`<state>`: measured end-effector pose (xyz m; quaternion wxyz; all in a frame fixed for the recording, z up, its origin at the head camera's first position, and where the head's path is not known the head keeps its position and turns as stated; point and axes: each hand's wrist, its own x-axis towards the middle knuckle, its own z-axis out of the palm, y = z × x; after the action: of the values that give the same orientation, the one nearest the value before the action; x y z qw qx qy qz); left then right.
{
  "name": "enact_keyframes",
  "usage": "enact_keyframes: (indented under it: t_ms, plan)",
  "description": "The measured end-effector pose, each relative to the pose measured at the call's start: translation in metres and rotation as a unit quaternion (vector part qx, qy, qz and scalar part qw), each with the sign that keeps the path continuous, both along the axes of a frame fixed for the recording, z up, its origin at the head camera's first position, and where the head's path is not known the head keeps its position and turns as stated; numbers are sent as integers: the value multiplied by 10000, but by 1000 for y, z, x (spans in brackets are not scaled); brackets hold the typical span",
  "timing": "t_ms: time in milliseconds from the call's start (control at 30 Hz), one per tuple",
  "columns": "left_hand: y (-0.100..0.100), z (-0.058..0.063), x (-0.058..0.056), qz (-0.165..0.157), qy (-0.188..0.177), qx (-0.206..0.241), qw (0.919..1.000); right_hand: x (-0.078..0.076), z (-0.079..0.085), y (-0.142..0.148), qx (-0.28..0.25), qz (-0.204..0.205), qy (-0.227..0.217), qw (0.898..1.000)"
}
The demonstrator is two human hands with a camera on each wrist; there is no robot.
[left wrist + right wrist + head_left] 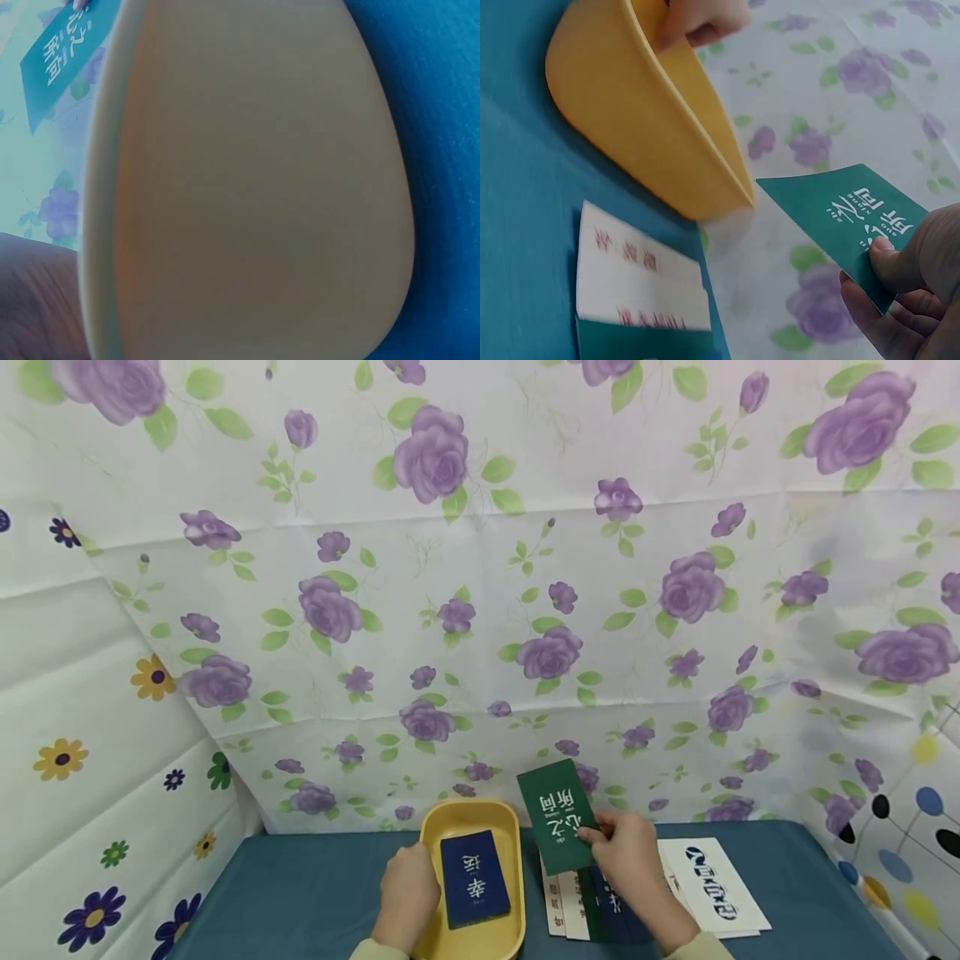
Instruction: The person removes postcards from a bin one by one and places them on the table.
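Note:
My right hand (pixel 632 858) pinches a green card (pixel 553 814) with white characters between thumb and fingers. The card is raised and tilted, just right of a yellow plastic tub (pixel 513 852). In the right wrist view, the thumb presses on the printed face of the green card (pixel 855 217). At the tub's left rim, my left hand (pixel 408 893) grips the edge, its fingers curled over it. A dark blue card (pixel 474 881) with white characters lies inside the tub. The left wrist view shows mostly the tub's outer wall (pixel 262 172), with part of the hand beside it.
Several overlapping cards, white (pixel 573 906), green and dark blue, lie to the tub's right, partly under my right forearm. A white card with dark blue lettering (pixel 712 881) is farther right. The blue-green tabletop (pixel 322 893) ends at a flower-patterned cloth (pixel 480 610) hanging behind.

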<state>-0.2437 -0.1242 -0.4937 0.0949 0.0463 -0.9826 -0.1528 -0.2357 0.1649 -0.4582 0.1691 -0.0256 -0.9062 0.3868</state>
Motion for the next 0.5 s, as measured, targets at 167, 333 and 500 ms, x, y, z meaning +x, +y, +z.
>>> enact_keyframes:
  t_ms: [167, 333, 500]
  plan:
    - [1, 0, 0, 38, 0, -9, 10000, -1, 5, 25, 148, -241, -88, 9996]
    - [2, 1, 0, 69, -65, -57, 9999, 0, 9, 53, 486, -372, -127, 9980]
    - [3, 3, 2, 100, -186, -39, 9998, 3, 12, 80, 479, -459, -183, 9976]
